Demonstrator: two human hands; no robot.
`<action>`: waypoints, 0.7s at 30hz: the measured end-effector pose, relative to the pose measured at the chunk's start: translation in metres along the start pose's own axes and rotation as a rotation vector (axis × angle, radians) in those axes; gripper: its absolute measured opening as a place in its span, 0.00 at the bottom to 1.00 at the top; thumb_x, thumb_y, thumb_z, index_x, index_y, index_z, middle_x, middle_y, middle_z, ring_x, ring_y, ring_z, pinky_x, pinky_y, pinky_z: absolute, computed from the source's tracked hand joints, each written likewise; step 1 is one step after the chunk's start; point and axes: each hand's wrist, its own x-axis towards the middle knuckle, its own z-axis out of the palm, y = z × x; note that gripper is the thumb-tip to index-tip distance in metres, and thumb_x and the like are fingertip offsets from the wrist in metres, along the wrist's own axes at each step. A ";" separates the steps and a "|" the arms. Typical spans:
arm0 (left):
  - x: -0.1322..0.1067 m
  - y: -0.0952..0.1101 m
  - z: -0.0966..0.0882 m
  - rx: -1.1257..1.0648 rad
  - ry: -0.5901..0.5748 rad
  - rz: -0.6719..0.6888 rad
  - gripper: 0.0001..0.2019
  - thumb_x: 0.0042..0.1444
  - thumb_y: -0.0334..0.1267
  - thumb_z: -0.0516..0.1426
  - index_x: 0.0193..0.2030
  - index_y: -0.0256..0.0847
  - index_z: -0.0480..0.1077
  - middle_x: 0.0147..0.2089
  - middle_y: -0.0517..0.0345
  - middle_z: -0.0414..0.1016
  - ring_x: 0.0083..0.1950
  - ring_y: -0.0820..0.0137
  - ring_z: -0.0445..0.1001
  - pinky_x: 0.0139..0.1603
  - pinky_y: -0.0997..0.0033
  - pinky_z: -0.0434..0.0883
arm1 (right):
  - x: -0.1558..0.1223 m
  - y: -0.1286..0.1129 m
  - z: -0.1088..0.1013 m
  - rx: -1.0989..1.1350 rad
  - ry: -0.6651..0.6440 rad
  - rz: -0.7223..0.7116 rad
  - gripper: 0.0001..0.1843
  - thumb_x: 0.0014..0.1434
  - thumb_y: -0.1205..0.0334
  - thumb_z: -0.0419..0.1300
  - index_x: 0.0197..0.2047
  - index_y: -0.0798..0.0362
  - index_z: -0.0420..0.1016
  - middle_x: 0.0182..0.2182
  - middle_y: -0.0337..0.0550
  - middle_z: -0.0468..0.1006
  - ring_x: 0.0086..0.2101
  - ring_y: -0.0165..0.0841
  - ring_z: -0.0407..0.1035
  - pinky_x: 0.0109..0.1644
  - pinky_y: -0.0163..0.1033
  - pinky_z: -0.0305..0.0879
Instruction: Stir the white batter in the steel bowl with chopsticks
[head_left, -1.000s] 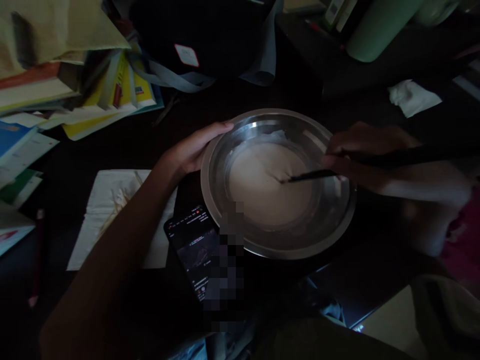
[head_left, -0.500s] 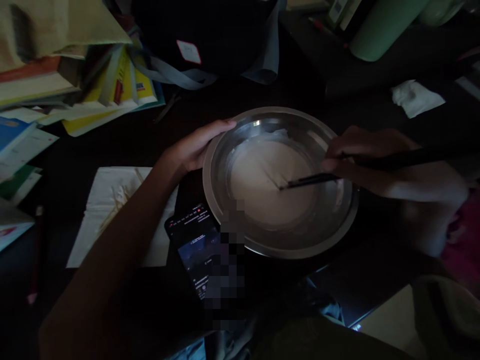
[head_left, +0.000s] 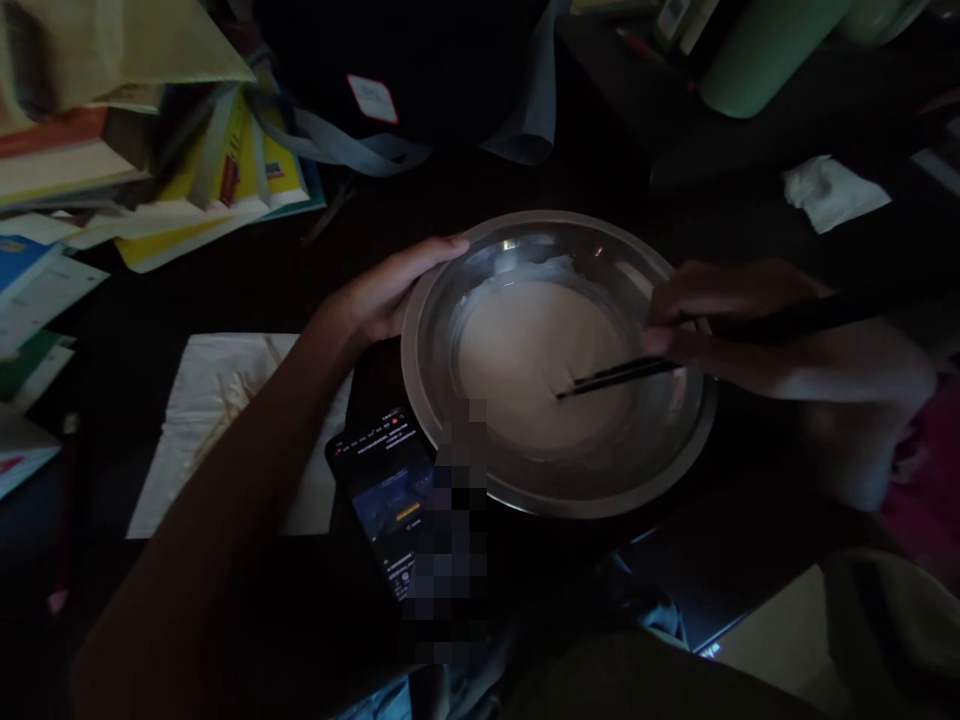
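Observation:
A wide steel bowl [head_left: 679, 440] stands on a dark table and holds pale smooth batter [head_left: 525, 350]. My left hand [head_left: 386, 290] grips the bowl's left rim, thumb over the edge. My right hand [head_left: 720, 320] is closed on a pair of dark chopsticks [head_left: 611, 377] at the bowl's right side. The chopstick tips rest in the batter near its middle.
A lit phone [head_left: 386, 500] lies against the bowl's near-left side, beside a white paper sheet [head_left: 217, 420]. Stacked books and papers [head_left: 150, 170] fill the far left. A dark bag [head_left: 420, 80] sits behind the bowl, a green bottle [head_left: 757, 55] and a crumpled tissue [head_left: 829, 192] at far right.
The chopstick tips have moved a little nearer to me in the batter, and my right hand has dropped slightly. My left hand stays on the rim.

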 end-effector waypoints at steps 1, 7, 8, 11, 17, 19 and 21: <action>0.000 0.000 -0.001 -0.010 -0.010 -0.004 0.10 0.58 0.34 0.50 0.32 0.35 0.71 0.24 0.59 0.76 0.25 0.77 0.73 0.27 0.82 0.71 | 0.001 0.000 0.002 0.041 -0.066 -0.044 0.09 0.57 0.54 0.54 0.30 0.48 0.70 0.25 0.35 0.71 0.28 0.27 0.66 0.29 0.36 0.61; 0.000 -0.003 -0.002 -0.039 0.004 -0.001 0.09 0.58 0.35 0.51 0.33 0.35 0.70 0.24 0.60 0.76 0.25 0.77 0.73 0.28 0.81 0.70 | 0.006 -0.001 0.017 -0.020 0.083 -0.036 0.09 0.59 0.54 0.53 0.37 0.49 0.69 0.33 0.39 0.74 0.36 0.30 0.68 0.40 0.39 0.63; 0.001 -0.003 -0.002 -0.033 0.004 0.004 0.08 0.58 0.35 0.51 0.33 0.35 0.70 0.23 0.60 0.75 0.25 0.77 0.73 0.29 0.81 0.70 | 0.005 0.000 0.015 -0.054 0.132 0.008 0.08 0.59 0.54 0.53 0.36 0.48 0.68 0.32 0.39 0.73 0.35 0.31 0.68 0.40 0.40 0.62; 0.002 -0.005 -0.004 -0.001 0.001 0.018 0.09 0.58 0.36 0.51 0.36 0.32 0.68 0.24 0.62 0.74 0.26 0.77 0.73 0.32 0.80 0.70 | 0.001 0.002 0.005 -0.055 0.113 0.020 0.08 0.60 0.56 0.52 0.32 0.48 0.69 0.26 0.37 0.71 0.30 0.29 0.66 0.34 0.38 0.62; 0.002 -0.006 -0.005 0.035 0.011 0.010 0.09 0.57 0.38 0.53 0.33 0.33 0.67 0.25 0.62 0.74 0.25 0.79 0.72 0.30 0.80 0.70 | 0.006 0.000 0.012 0.086 -0.108 -0.162 0.07 0.58 0.58 0.55 0.36 0.51 0.70 0.31 0.36 0.74 0.33 0.26 0.68 0.34 0.34 0.64; 0.001 -0.005 -0.004 0.033 0.025 0.007 0.09 0.56 0.39 0.53 0.32 0.34 0.67 0.24 0.62 0.74 0.25 0.79 0.72 0.30 0.80 0.70 | 0.008 0.001 0.019 0.012 0.007 -0.163 0.07 0.58 0.57 0.55 0.37 0.51 0.69 0.34 0.39 0.74 0.36 0.29 0.68 0.39 0.37 0.63; 0.001 -0.004 -0.002 0.045 0.037 0.001 0.09 0.56 0.39 0.53 0.32 0.34 0.68 0.24 0.63 0.73 0.26 0.78 0.73 0.31 0.81 0.70 | 0.008 0.002 0.021 -0.096 0.149 -0.102 0.07 0.59 0.57 0.54 0.38 0.50 0.69 0.34 0.40 0.74 0.37 0.32 0.68 0.43 0.42 0.61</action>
